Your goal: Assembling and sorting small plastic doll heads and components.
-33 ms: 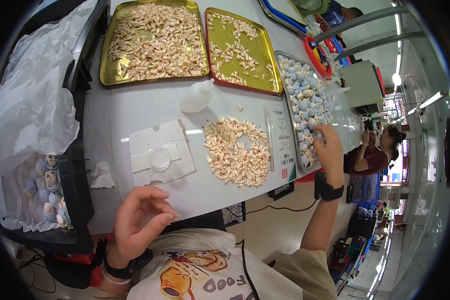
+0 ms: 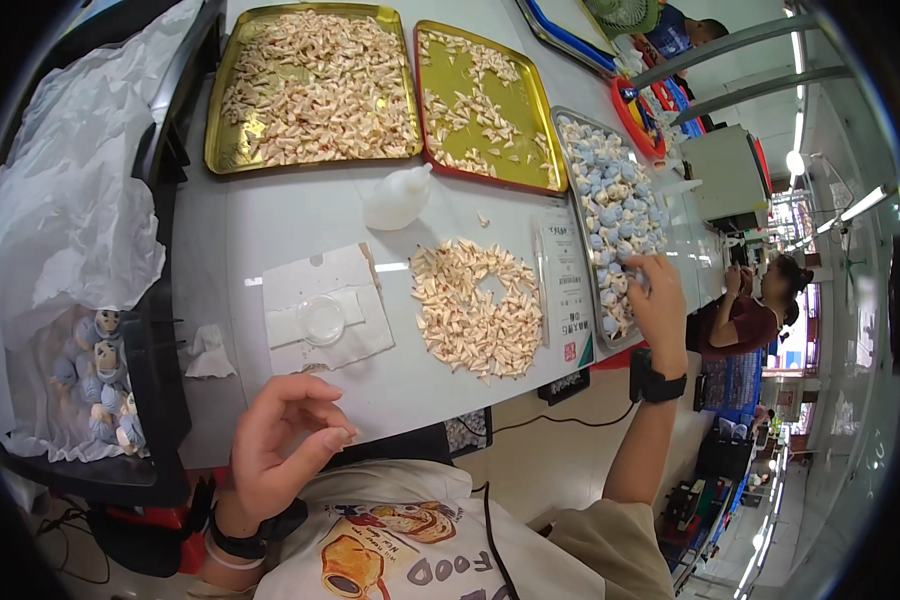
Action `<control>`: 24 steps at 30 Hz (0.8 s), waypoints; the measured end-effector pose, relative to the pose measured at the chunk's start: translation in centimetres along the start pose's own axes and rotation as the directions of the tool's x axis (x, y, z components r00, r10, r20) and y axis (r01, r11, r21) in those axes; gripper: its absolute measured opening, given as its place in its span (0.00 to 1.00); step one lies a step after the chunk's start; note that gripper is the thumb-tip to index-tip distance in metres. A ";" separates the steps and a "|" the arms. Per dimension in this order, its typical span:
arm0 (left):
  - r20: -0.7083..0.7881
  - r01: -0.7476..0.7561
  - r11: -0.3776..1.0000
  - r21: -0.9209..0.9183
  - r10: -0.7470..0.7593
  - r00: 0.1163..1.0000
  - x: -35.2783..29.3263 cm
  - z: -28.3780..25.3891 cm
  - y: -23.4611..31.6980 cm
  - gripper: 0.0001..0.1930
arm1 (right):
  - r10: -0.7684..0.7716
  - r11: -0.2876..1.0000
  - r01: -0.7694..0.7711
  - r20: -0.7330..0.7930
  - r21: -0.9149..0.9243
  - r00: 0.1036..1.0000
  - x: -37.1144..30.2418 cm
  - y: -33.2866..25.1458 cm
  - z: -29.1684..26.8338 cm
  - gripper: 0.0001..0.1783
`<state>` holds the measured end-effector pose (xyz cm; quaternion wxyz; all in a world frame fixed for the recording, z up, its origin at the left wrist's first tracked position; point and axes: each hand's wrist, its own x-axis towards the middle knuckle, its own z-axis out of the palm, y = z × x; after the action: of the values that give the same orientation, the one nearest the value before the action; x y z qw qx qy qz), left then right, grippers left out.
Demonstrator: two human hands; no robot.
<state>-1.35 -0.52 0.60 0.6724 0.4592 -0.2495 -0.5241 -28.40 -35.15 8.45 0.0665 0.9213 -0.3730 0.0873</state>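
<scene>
My right hand reaches over the near right edge of a metal tray full of small pale blue and cream figure pieces. Its forefinger and thumb are curved and apart among the pieces; whether they touch one cannot be made out. My left hand hovers at the table's near edge, fingers bent, thumb apart, nothing visible in it. Beyond it lies a piece of cardboard with a small round clear dish. A pile of small cream pointed pieces is spread between my hands.
Two gold trays at the back hold more pointed pieces. A translucent squeeze bottle stands before them. At left, a black crate holds white wrapping and blue figures. Another person sits at the right.
The table and the things on it appear shifted very slightly right and down in view. Both hands keep nearly the same pose.
</scene>
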 end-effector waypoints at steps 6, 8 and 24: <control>-0.023 -0.009 0.999 0.034 0.010 1.000 -0.4 -0.2 0.0 0.09 | 0.200 0.978 -0.197 0.052 -0.064 0.978 -0.1 -0.9 0.2 0.12; -0.027 0.005 0.999 0.036 -0.004 1.000 -0.5 -0.1 0.1 0.08 | 0.217 0.975 -0.208 0.136 -0.076 0.967 0.2 -1.2 -0.5 0.14; 0.063 0.022 1.000 0.021 -0.023 0.998 0.0 -0.7 0.5 0.05 | -0.191 0.939 0.101 0.254 0.330 0.948 16.3 -3.3 -1.5 0.25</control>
<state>-0.57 -0.22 0.75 0.6535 0.4522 -0.2707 -0.5433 -14.79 -43.54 13.18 -0.1278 0.9484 -0.2901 0.0081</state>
